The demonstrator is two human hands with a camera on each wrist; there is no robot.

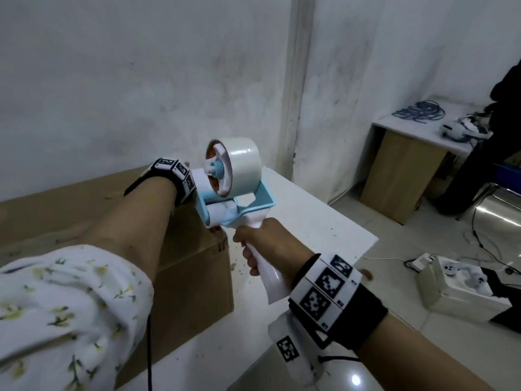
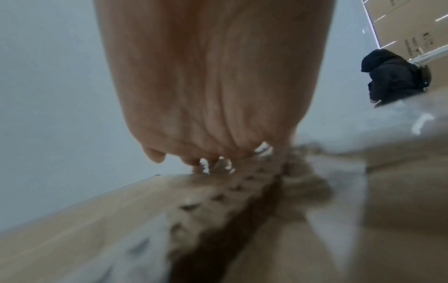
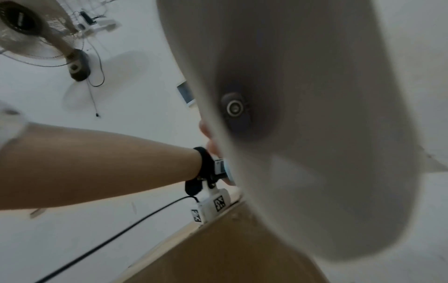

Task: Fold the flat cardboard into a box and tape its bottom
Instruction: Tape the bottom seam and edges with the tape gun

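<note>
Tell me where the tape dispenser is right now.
In the head view, the tape dispenser is centre frame, held by its white handle in the right hand, just above the cardboard box's top right corner.

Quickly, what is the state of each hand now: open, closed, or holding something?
Left hand: at the cardboard box; fingers hidden, cannot be told.
Right hand: closed around the tape dispenser handle.
</note>
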